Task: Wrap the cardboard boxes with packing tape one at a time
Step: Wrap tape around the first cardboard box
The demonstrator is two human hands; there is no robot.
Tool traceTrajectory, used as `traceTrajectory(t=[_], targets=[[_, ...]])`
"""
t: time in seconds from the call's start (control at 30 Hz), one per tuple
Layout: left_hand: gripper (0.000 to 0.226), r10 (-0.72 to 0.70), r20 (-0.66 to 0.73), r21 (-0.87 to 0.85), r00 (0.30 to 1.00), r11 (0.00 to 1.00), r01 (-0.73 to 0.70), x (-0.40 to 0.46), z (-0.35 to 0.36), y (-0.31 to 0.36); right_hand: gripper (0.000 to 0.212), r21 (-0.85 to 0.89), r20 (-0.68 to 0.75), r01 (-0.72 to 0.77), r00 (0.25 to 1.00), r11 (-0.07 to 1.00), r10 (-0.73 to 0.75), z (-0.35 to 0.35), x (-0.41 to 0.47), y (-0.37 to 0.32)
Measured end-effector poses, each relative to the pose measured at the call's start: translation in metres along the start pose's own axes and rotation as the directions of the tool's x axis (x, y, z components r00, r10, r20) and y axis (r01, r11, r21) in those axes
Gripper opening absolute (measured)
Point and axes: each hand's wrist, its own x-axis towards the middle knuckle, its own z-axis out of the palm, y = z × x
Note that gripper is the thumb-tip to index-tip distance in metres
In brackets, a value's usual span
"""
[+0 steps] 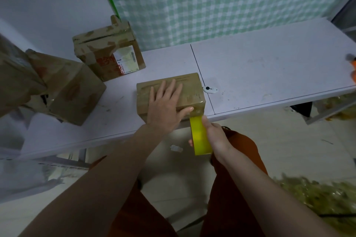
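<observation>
1. Pressing down on the cardboard box (pixel 170 94) at the table's (pixel 269 75) near edge, my left hand (pixel 165 104) is lying flat with its fingers spread and straight, gripping nothing.
2. I am grasping the yellow tape roll (pixel 200 136) in my right hand (pixel 215 136), fingers curled round it, just below the table edge, with a strip running up to the box's near right corner.
3. I am reading the box as already partly wrapped, since glossy tape is showing on its top and right end; this pass looks to be heading down the near side.
4. Two more boxes are waiting: one torn box (pixel 109 52) towards the far left by the wall, another (pixel 75 90) at the left edge.
5. A small white cutter (pixel 210 89) is lying just beside the box's right end.
6. Risks I am watching:
   - the box is overhanging the edge slightly, so a hard pull could be dragging it off;
   - tape could be twisting or sticking to itself if tension drops;
   - my left thumb is sitting near the strip and could be getting taped over.
</observation>
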Motion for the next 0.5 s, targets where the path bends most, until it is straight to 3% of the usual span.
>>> traceTrajectory(t=[0.07,0.17,0.23,0.3,0.37,0.5], targets=[[0.105,-0.111,0.077,0.066,0.991,0.992,0.106,0.009,-0.002,-0.005,0.043,-0.097,-0.018,0.039,0.999,0.995,-0.041,-0.001,0.007,0.001],[0.117,-0.145,0.116,0.107,0.983,0.985,0.132,0.019,-0.004,-0.005,0.043,-0.335,-0.029,0.054,0.997,0.941,-0.068,-0.008,0.017,-0.001],[0.119,-0.143,0.121,0.113,0.982,0.985,0.129,0.018,-0.002,-0.006,0.050,-0.547,-0.060,0.070,0.991,0.834,-0.123,-0.014,0.022,-0.007],[0.120,-0.139,0.118,0.114,0.983,0.985,0.126,0.017,-0.001,-0.006,0.054,-0.657,-0.138,0.133,0.946,0.742,-0.292,-0.016,0.027,-0.018],[0.120,-0.138,0.125,0.110,0.983,0.986,0.125,0.018,-0.002,-0.006,0.062,-0.610,-0.110,0.282,0.895,0.741,-0.431,-0.012,0.034,-0.031],[0.121,-0.132,0.153,0.110,0.979,0.987,0.115,0.019,-0.002,-0.006,0.080,-0.380,0.151,0.442,0.896,0.813,-0.417,0.003,0.062,-0.051]])
